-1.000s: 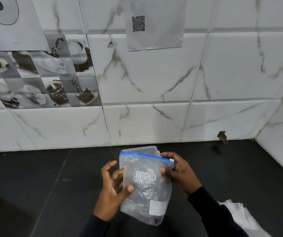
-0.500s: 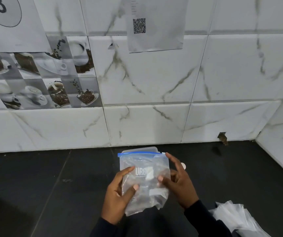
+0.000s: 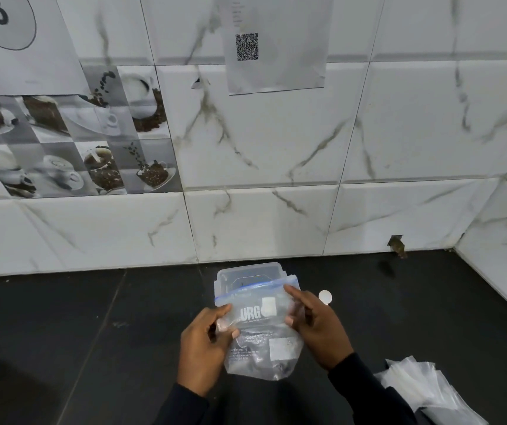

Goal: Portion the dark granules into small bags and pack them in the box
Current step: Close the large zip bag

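Observation:
A clear zip bag (image 3: 259,335) with a blue seal strip and white print hangs between my hands above the black counter. Dark granules lie in its bottom. My left hand (image 3: 204,345) pinches the bag's left edge just under the seal. On the other side my right hand (image 3: 316,326) grips the right edge, fingers curled against the plastic. Behind the bag stands a clear plastic box (image 3: 247,276), close to the wall; its lower part is hidden by the bag.
A pile of empty clear small bags (image 3: 426,391) lies at the lower right on the counter (image 3: 62,332). A small white disc (image 3: 325,297) sits right of the box. The tiled wall (image 3: 261,210) closes the back and the right corner.
Both hands have shifted their hold up toward the seal. The bag now hangs lower in front of the box, and the seal strip tilts up to the right.

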Demonstrator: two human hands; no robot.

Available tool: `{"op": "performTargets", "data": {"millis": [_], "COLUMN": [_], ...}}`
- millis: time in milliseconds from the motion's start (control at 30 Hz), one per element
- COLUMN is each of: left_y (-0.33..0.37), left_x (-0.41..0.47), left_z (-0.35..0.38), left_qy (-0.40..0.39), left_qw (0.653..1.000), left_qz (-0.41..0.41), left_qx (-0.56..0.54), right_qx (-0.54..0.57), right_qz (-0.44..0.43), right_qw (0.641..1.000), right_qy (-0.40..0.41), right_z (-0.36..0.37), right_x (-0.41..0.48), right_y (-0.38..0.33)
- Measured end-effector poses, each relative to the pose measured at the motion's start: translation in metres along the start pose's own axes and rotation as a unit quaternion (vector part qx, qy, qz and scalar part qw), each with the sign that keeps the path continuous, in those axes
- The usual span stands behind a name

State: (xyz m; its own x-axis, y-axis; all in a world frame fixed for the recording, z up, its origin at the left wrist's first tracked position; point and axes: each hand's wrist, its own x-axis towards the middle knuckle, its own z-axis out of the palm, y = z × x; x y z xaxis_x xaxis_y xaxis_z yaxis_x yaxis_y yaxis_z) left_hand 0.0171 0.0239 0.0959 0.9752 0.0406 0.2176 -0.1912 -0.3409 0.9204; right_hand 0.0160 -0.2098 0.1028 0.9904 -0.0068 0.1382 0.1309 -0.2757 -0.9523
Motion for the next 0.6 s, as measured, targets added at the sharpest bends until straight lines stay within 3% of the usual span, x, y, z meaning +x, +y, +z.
{"op": "performTargets", "data": {"millis": [167,333,400,600], "left_y": [-0.005,0.001,0.006,0.005], "left_x": [0.001,-0.007,-0.013,-0.02], "left_z": [-0.004,0.001,0.011,0.03], "left_qy": [0.022,-0.023,0.01,0.094], "left_qw": [0.995,0.999,0.999,0.994], "left_qz": [0.028,0.016,0.023,0.008], "left_qx": [0.09,0.036,0.04,0.062], "right_qx": [-0.066,-0.026,-0.013,-0.118], "right_qz": [0.047,0.096,0.114,0.064], "right_qw": [0.996,0.992,0.986,0.973], "right_qy": [0.048,0.08,0.117,0.19], "right_z": [0.001,0.013,0.026,0.044], "right_x": [0.004,0.004,0.002,-0.004], "right_y": [0.005,0.017,0.015,0.015]}}
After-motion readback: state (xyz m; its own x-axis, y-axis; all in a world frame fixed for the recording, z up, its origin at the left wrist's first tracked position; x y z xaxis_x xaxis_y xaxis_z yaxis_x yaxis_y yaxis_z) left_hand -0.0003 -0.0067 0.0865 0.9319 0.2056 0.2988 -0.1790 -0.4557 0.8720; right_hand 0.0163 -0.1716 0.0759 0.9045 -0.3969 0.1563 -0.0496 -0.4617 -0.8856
